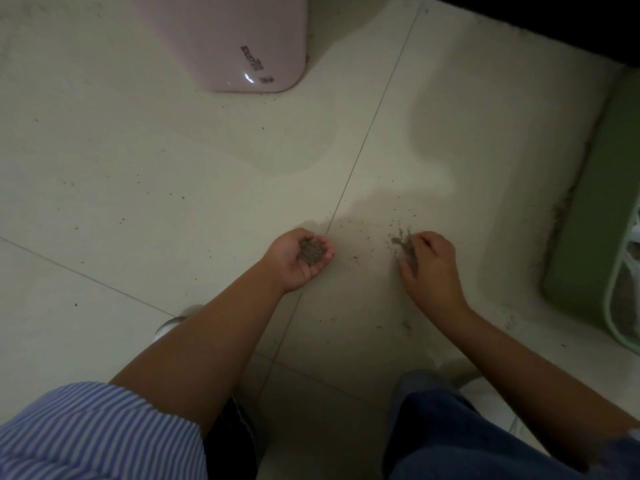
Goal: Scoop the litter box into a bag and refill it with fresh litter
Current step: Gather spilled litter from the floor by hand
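Left hand: the left hand (300, 258) is palm up, fingers cupped around a small heap of grey litter (311, 252).
Right hand: the right hand (429, 263) is palm down on the tiled floor (138, 174), fingers curled, raking a loose pile of spilled litter (401, 242) at its fingertips.
Litter box: the green litter box (595, 216) sits well to the right of the right hand's fingers.
Scatter: more grains lie between the two hands.
Doing it well: probably sweep grains together with flat fingers, keep the cupped palm level, and carry both handfuls away slowly.
Other: a pale pink bin (239, 39) stands far beyond the fingers.
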Demonstrator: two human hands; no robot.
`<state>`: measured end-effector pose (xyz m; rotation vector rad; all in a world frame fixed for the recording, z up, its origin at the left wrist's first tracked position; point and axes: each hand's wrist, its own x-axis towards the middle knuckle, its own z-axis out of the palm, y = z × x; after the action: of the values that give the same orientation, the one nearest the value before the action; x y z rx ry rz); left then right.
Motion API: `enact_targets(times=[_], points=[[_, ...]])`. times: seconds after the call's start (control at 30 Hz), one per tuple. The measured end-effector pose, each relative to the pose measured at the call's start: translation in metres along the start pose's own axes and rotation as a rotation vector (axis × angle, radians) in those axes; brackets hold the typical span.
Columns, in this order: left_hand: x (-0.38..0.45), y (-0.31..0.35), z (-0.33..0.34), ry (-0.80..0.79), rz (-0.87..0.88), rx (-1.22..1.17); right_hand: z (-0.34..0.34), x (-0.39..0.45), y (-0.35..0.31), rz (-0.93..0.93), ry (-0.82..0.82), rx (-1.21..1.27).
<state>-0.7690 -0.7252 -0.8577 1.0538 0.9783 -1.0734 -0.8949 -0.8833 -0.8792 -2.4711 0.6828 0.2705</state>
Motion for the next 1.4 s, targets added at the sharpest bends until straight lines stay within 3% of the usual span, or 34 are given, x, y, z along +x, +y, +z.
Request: enact_targets(times=[0.23, 0.5, 0.67, 0.8, 1.0, 1.1, 1.23, 1.4], points=[[-0.009, 0.011, -0.015, 0.058, 0.129, -0.250, 0.037, 0.008, -0.030, -0.089, 0.021, 0.072], [-0.009, 0.001, -0.026, 0.097, 0.115, -0.232, 0.060, 0.017, -0.049, -0.538, -0.048, -0.002], [-0.009, 0.005, -0.021, 0.078, 0.128, -0.235, 0.027, 0.051, -0.031, -0.427, 0.131, 0.056], [-0.010, 0.006, -0.024, 0.096, 0.136, -0.235, 0.016, 0.078, -0.013, -0.428, 0.062, -0.043], [-0.009, 0.007, -0.027, 0.080, 0.144, -0.257, 0.035, 0.053, -0.018, -0.855, -0.156, -0.197], [-0.007, 0.006, -0.028, 0.068, 0.133, -0.263, 0.032, 0.044, -0.015, -0.983, -0.257, -0.225], [-0.005, 0.000, -0.026, 0.074, 0.127, -0.252, 0.015, 0.052, -0.007, -0.977, -0.240, -0.127], [-0.003, -0.005, -0.026, 0.035, 0.103, -0.254, 0.010, 0.070, -0.012, -1.021, -0.199, -0.225]])
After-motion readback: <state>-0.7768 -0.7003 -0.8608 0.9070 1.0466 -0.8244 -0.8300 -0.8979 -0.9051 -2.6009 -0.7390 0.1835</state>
